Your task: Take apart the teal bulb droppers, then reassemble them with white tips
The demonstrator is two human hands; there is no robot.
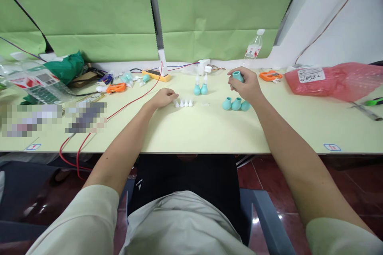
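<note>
My right hand (245, 83) is closed around a teal bulb (237, 75), held with its open neck up above the table. Just below it, a few teal bulbs (236, 104) stand in a row. My left hand (164, 98) rests on the table at the left end of a row of small white cone-shaped tips (186, 103); its fingers are pressed together, and what they hold, if anything, is too small to name. Farther back, between my hands, two teal bulbs (200, 89) stand upright with white tips fitted in them. A small clear piece (205, 104) lies between the rows.
A plastic bottle (253, 50) stands at the back. Orange tools (270, 75) and a red bag (320, 81) are on the right. At left are large bottles (38, 83), a yellow meter (156, 75) and a red cable (131, 101) near my left arm.
</note>
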